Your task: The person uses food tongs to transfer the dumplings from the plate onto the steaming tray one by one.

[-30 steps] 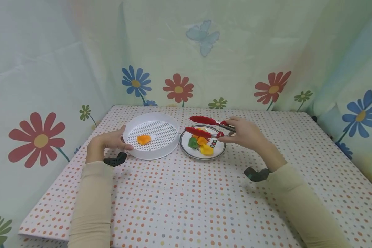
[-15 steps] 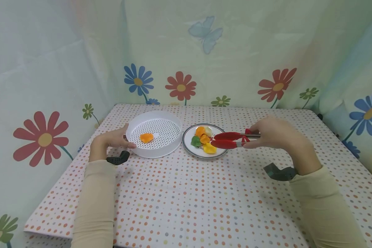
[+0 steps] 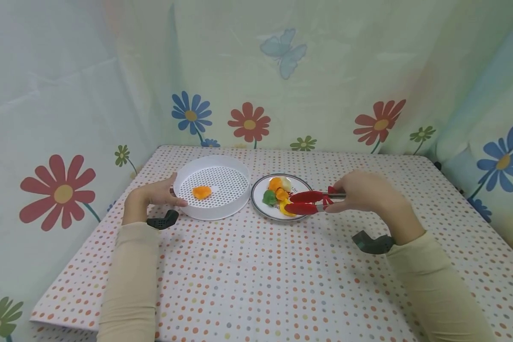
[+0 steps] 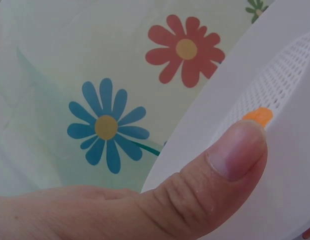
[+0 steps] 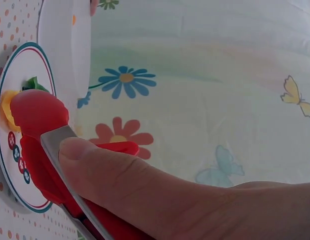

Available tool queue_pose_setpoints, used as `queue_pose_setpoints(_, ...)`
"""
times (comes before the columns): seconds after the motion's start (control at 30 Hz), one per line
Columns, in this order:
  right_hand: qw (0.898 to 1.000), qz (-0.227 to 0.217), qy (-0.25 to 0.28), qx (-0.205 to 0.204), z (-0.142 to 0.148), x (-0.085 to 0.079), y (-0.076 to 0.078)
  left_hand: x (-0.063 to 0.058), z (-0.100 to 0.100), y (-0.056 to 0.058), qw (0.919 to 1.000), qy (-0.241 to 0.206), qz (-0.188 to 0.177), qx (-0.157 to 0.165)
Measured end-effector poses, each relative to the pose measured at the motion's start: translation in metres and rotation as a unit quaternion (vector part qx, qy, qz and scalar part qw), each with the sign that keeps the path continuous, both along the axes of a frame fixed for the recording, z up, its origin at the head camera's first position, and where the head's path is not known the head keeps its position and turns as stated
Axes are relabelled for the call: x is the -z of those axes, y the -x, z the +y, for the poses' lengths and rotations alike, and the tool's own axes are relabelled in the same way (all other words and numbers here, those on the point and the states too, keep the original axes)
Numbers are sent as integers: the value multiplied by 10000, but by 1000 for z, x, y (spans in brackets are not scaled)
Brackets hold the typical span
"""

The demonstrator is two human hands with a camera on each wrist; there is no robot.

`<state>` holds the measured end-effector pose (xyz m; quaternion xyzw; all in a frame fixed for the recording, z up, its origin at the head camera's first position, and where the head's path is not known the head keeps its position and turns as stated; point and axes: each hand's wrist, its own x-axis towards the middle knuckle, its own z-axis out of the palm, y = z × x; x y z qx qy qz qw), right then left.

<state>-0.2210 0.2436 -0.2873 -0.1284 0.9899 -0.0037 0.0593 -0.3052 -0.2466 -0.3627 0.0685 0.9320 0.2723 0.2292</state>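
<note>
My left hand (image 3: 156, 192) holds the left side of a round white sieve (image 3: 211, 212), its thumb on the outer wall. An orange petal-like piece (image 3: 202, 192) lies on the sieve's perforated floor. My right hand (image 3: 365, 192) grips a pair of red-tipped tongs (image 3: 308, 196). Their tips are apart, over the right front of a white plate (image 3: 261, 209) with a dark rim. On that plate lie a green piece (image 3: 270, 197), a yellow piece (image 3: 284, 207), orange pieces (image 3: 281, 194) and a pale piece (image 3: 286, 182). The tongs partly cover the yellow piece; whether they touch it I cannot tell.
Sieve and plate stand side by side on a dotted tablecloth (image 3: 239, 275). A flower-printed curtain (image 3: 325, 85) hangs behind the table and at both sides. Dark wrist devices sit at both sleeves.
The tongs drew back right from above the plate, their tips coming closer together, then returned slightly left toward the yellow piece. My left hand stays on the sieve.
</note>
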Motion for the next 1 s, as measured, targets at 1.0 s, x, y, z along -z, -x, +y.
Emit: queue_pose_setpoints(1.0,9894,-805,1209,-25,48,23,34,-2,2,-1,10000,-64,52,46)
